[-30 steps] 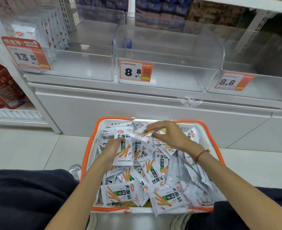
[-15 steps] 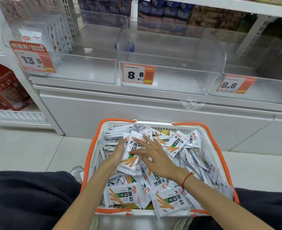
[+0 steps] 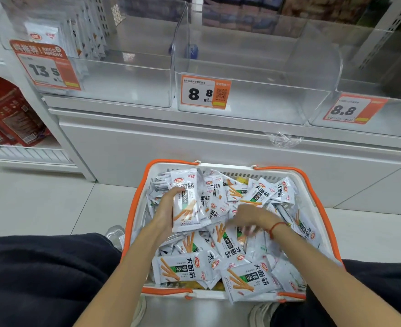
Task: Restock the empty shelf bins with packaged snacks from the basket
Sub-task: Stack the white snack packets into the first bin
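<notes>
A person crouches before a white basket (image 3: 317,204) with orange handles, set on the floor below the shelf and heaped with white snack packets (image 3: 220,244). The left hand (image 3: 165,208) grips a small upright stack of packets (image 3: 186,206) by its left edge, fingers curled around it, just above the heap. The right hand (image 3: 249,219) reaches into the heap beside that stack; motion blur hides its fingers, so whether they are spread or pinching a packet cannot be told. Above, the middle clear bin (image 3: 242,67), tagged 8.8 (image 3: 205,93), stands empty, as does the bin to its right (image 3: 383,109); the left bin (image 3: 124,74) holds a few packets at its far left. Judged step: gathering a handful. The next move calls for adding another packet to the stack, then lifting it up into an empty bin.
</notes>
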